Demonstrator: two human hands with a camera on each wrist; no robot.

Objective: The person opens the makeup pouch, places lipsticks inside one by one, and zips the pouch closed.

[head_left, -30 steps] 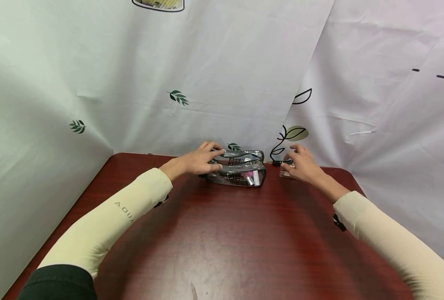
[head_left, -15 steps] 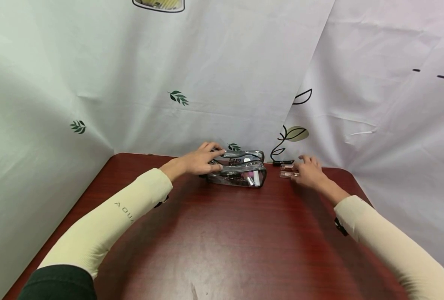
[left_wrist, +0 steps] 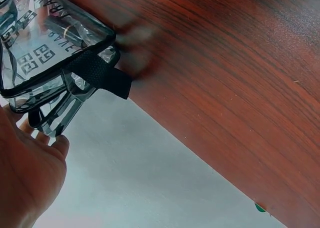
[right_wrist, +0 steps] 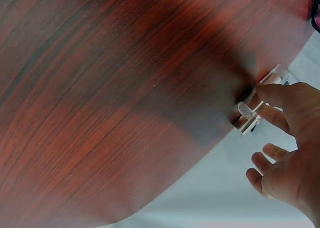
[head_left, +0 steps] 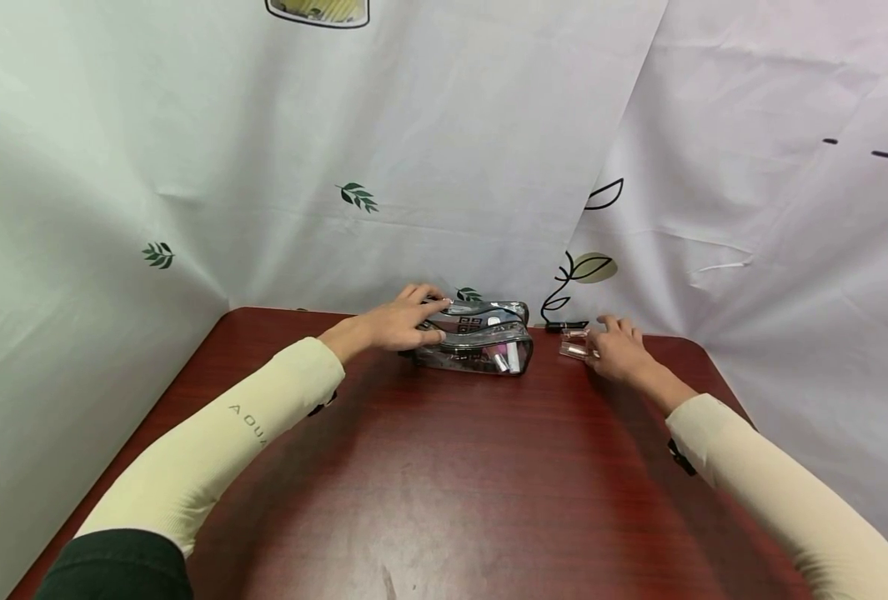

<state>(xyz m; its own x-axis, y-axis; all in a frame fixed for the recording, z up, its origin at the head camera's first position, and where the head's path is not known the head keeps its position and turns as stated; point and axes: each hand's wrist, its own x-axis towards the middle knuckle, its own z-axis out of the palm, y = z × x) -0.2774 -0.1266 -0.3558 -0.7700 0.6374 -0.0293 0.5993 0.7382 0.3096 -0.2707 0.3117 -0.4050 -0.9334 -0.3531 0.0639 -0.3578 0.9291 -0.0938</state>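
Observation:
A clear cosmetic bag (head_left: 481, 339) with black trim stands near the table's back edge. Through its front I see a white tube (head_left: 513, 357) and other small items. My left hand (head_left: 391, 323) grips the bag's left end, its fingers curled at the strip along the top in the left wrist view. To the right of the bag, two small clear lip gloss tubes (head_left: 573, 351) lie close together. My right hand (head_left: 619, 352) pinches a clear tube (right_wrist: 246, 122) between thumb and index finger, low at the tabletop, with the other fingers spread loosely.
A slim black tube (head_left: 565, 326) lies behind the clear tubes, at the foot of the white cloth backdrop (head_left: 428, 167). The dark red wooden table (head_left: 451, 483) ends right behind these things. Cloth also hangs along both sides.
My right hand has shifted right and slightly toward me, off the top of the clear tubes, which are now uncovered at its fingertips. The left hand and bag have stayed put.

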